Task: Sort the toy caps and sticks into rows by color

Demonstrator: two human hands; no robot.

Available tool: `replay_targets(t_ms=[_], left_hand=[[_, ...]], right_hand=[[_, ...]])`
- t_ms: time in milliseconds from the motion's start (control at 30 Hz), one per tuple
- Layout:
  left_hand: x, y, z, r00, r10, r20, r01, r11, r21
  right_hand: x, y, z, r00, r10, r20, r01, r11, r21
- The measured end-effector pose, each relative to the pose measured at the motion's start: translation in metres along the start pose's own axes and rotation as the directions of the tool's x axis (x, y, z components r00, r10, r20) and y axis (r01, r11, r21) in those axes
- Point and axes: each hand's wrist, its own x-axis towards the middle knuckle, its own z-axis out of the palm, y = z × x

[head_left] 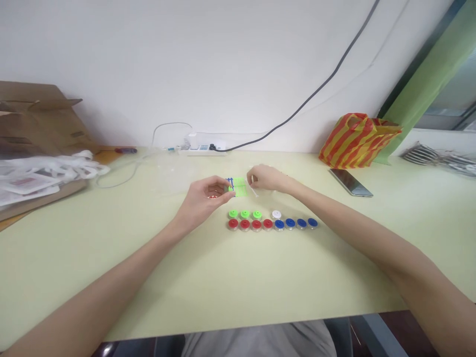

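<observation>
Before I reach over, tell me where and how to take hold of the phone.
Pinch the phone by its two long edges near the end farther from the striped bag, probably coming from above on the near side: it lies flat, dark face up, and the bag stands beyond its far end.

No readable lettering — packaging (28,181) at left perhaps printed, too blurred to read

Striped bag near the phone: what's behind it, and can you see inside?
Behind the striped bag are the white wall and part of the green curtain. Anything directly behind its body is covered, and its contents cannot be seen.
</observation>
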Motion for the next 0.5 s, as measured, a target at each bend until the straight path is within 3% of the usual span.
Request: replay_targets(t_ms=[500], left_hand=[[-0.0001,0.0002,-0.0005,1.0,0.0,0.008,0.0,1.0,0.026]], right_hand=[[0.0084,0.0015,0.0001,0.999,-0.013,-0.033,0.015,0.999,0.042]])
